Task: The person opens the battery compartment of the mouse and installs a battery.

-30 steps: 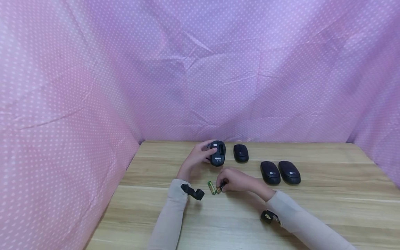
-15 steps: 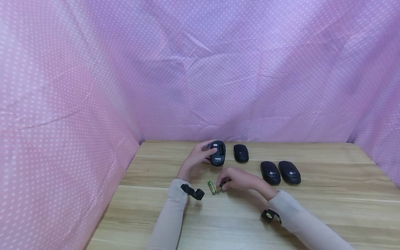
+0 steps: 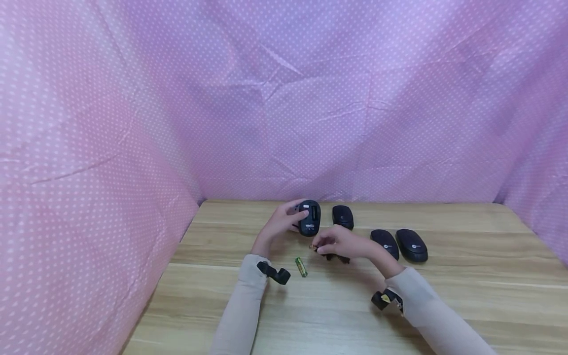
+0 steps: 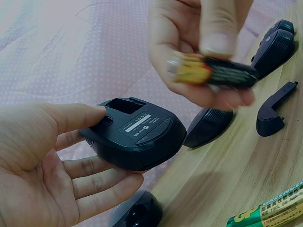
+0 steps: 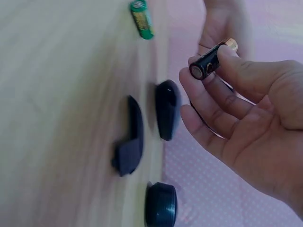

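Note:
My left hand (image 3: 279, 222) holds a black computer mouse (image 4: 137, 127) with its underside up, the thumb on that face beside an uncovered battery slot (image 4: 121, 106). Between thumb and fingers, my right hand (image 3: 343, 242) pinches a black-and-gold battery (image 5: 210, 61), raised above the table just to the near right of the mouse. A green battery (image 3: 301, 266) lies on the wood in front of both hands. The mouse's top shell is hidden from the head view.
A loose black cover piece (image 4: 272, 113) lies on the table (image 3: 199, 305) beneath my right hand. Behind that hand stands a mouse (image 3: 342, 216), partly hidden. Two others, a mouse (image 3: 384, 241) and another mouse (image 3: 411, 245), sit to the right. A polka-dot cloth (image 3: 284, 123) hangs behind.
My right hand has lifted the black-and-gold battery away from the green one and moved up and right, closer to the mouse. My left hand has stayed put with the mouse.

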`<state>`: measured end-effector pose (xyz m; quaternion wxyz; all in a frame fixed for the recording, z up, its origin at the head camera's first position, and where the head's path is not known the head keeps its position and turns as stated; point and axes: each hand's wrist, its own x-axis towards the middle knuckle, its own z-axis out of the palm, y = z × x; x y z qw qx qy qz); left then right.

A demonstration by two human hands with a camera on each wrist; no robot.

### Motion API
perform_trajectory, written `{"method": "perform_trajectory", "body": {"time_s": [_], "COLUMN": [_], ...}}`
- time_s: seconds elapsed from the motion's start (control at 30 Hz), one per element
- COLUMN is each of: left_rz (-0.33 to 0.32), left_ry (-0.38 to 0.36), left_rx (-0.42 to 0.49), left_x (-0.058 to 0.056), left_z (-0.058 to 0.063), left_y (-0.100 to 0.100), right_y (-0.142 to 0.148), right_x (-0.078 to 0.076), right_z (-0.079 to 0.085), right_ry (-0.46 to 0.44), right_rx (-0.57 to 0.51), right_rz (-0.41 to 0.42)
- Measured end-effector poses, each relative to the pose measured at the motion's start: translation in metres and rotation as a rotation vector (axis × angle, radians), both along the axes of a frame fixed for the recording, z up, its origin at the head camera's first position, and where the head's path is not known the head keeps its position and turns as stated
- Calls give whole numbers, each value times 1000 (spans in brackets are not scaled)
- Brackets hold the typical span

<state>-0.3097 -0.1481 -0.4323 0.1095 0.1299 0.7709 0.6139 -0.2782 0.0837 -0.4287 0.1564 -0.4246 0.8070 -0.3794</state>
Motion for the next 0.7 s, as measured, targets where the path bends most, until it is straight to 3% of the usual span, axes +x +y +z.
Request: {"method": "perform_trajectory", "body": {"time_s": [0.37,0.7], "left_rz": [-2,-13], "left_ry": [-14,-19], "left_rx": [-21,-22], "left_x": [-2,-6], "left_z": [-3,-6], "left_y": [1,3], "right_y": [16,23], "right_x": [-16,-22], "right_z": [10,13], "right_ry": [-103,-154], "right_rx": [-211,-316], "right_rz": [-142,-301]}}
